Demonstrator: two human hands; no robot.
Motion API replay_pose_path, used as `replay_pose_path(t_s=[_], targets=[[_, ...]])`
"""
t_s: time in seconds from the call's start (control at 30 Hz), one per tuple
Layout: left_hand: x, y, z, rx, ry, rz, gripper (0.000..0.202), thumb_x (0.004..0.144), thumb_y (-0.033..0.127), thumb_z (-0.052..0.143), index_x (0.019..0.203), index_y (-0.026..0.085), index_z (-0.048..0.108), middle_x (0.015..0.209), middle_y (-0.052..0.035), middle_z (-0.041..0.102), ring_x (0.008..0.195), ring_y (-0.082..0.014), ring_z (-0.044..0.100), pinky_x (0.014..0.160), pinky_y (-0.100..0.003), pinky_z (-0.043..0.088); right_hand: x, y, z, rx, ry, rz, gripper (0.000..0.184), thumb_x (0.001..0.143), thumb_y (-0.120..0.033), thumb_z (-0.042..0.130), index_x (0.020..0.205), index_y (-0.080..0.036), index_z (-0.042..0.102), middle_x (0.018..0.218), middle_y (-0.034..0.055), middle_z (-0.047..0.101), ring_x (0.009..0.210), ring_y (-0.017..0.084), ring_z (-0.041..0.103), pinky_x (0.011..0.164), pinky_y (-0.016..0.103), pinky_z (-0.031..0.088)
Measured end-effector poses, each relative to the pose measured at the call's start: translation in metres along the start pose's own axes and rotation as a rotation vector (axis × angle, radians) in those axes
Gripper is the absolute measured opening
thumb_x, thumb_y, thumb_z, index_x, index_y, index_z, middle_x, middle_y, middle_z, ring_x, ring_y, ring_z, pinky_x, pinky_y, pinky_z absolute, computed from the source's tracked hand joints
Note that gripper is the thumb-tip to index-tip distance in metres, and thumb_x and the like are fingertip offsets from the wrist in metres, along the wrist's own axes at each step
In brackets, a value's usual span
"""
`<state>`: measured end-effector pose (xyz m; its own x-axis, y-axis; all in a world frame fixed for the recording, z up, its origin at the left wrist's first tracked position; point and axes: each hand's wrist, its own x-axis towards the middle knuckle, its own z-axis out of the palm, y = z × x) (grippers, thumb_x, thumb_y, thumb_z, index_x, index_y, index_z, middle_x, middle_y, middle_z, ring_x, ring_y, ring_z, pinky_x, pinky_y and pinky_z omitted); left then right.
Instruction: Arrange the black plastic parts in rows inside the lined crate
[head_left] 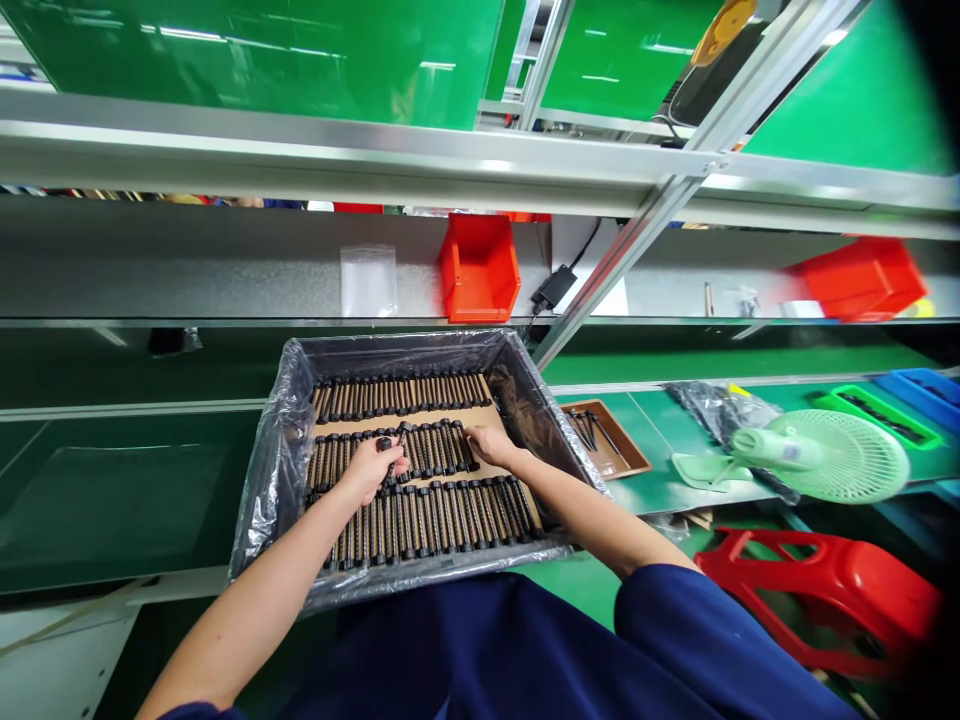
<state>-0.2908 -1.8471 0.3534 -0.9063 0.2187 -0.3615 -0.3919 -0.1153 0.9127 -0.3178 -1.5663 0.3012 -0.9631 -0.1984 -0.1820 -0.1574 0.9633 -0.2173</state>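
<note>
A box lined with a clear plastic bag (274,470) rests on my lap and the bench edge. Inside, on brown cardboard, lie three rows of black bolts (420,510). My left hand (367,468) is in the middle row, fingers closed on a black bolt (391,446) lifted slightly above its neighbours. My right hand (487,445) rests at the right end of that same row, fingers curled onto the bolts there; whether it grips one is hidden.
A small brown tray (607,440) with a few bolts sits right of the box. A pale green desk fan (825,455) lies on the green bench. Red bins (480,268) stand on the shelf behind. A red plastic stool (817,590) is at lower right.
</note>
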Motion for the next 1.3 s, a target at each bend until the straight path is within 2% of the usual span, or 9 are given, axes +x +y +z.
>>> replay_pose_path(t_s=[0.1,0.23,0.3,0.37,0.5,0.63,0.77,1.0,1.3], targets=[[-0.003,0.001,0.001,0.007,-0.033,0.021,0.032,0.067,0.023,0.079,0.092,0.008,0.065,0.065,-0.0048,0.065,0.056,-0.0121,0.063,0.056,-0.023,0.051,-0.005,-0.039,-0.005,0.495,0.041,-0.06,0.027,0.093,-0.032,0.045,0.083,-0.016,0.064,0.082,0.0048,0.067,0.074,0.015,0.061,0.065,0.023,0.045],[-0.003,-0.006,0.002,0.029,-0.129,0.046,0.037,0.061,0.03,0.083,0.087,0.01,0.065,0.066,-0.0037,0.065,0.056,-0.0115,0.061,0.056,-0.023,0.05,-0.018,-0.109,0.003,1.309,-0.113,-0.052,0.036,0.078,-0.053,0.064,0.073,-0.018,0.058,0.067,-0.0006,0.06,0.056,0.011,0.055,0.049,0.021,0.044],[-0.002,-0.01,0.002,0.05,-0.141,0.032,0.037,0.058,0.032,0.084,0.081,0.011,0.065,0.07,-0.0031,0.065,0.06,-0.0115,0.061,0.059,-0.025,0.052,-0.021,-0.132,0.008,1.507,-0.065,0.021,0.038,0.072,-0.053,0.071,0.07,-0.018,0.055,0.062,-0.0026,0.056,0.052,0.009,0.05,0.046,0.019,0.041],[0.0,-0.013,0.001,0.071,-0.11,0.012,0.037,0.057,0.033,0.084,0.082,0.012,0.066,0.074,-0.0039,0.066,0.064,-0.0122,0.063,0.064,-0.026,0.054,-0.018,-0.136,0.009,1.586,-0.003,0.083,0.039,0.071,-0.052,0.072,0.068,-0.019,0.052,0.059,-0.0039,0.053,0.048,0.007,0.045,0.043,0.018,0.039],[0.003,-0.013,-0.003,0.174,-0.048,0.01,0.034,0.07,0.04,0.074,0.089,0.013,0.064,0.076,-0.0065,0.067,0.056,-0.0106,0.06,0.051,-0.021,0.048,0.005,-0.086,-0.001,1.429,0.069,0.168,0.031,0.077,-0.047,0.067,0.071,-0.019,0.053,0.056,-0.0043,0.051,0.047,0.009,0.046,0.043,0.019,0.04],[0.003,-0.007,-0.005,0.263,-0.09,0.056,0.03,0.076,0.043,0.065,0.084,0.015,0.061,0.054,0.0035,0.052,0.035,-0.0042,0.034,0.034,-0.016,0.022,0.028,-0.008,-0.005,0.834,0.213,0.429,0.025,0.085,-0.037,0.059,0.071,-0.017,0.055,0.058,-0.0022,0.054,0.049,0.009,0.05,0.05,0.02,0.044],[-0.002,-0.001,-0.003,0.248,-0.119,0.057,0.028,0.073,0.038,0.066,0.087,0.015,0.06,0.058,0.005,0.05,0.037,-0.0024,0.029,0.036,-0.016,0.017,0.035,0.035,0.011,0.35,0.157,0.548,0.014,0.082,-0.026,0.063,0.079,-0.013,0.066,0.075,0.008,0.067,0.073,0.017,0.065,0.068,0.024,0.048],[0.003,-0.006,-0.006,0.229,-0.135,0.016,0.029,0.07,0.035,0.068,0.09,0.015,0.059,0.063,0.0039,0.05,0.042,-0.0034,0.034,0.039,-0.017,0.021,0.042,0.035,0.033,0.279,0.133,0.512,0.02,0.08,-0.026,0.067,0.094,-0.013,0.07,0.096,0.0116,0.071,0.095,0.021,0.065,0.08,0.023,0.044],[0.006,-0.01,-0.007,0.155,-0.152,0.048,0.038,0.075,0.044,0.066,0.101,0.017,0.058,0.069,0.002,0.055,0.046,-0.0051,0.041,0.04,-0.017,0.026,0.035,0.019,0.017,0.306,0.169,0.498,0.008,0.081,-0.015,0.062,0.083,-0.012,0.069,0.087,0.01,0.071,0.086,0.019,0.066,0.071,0.021,0.043]])
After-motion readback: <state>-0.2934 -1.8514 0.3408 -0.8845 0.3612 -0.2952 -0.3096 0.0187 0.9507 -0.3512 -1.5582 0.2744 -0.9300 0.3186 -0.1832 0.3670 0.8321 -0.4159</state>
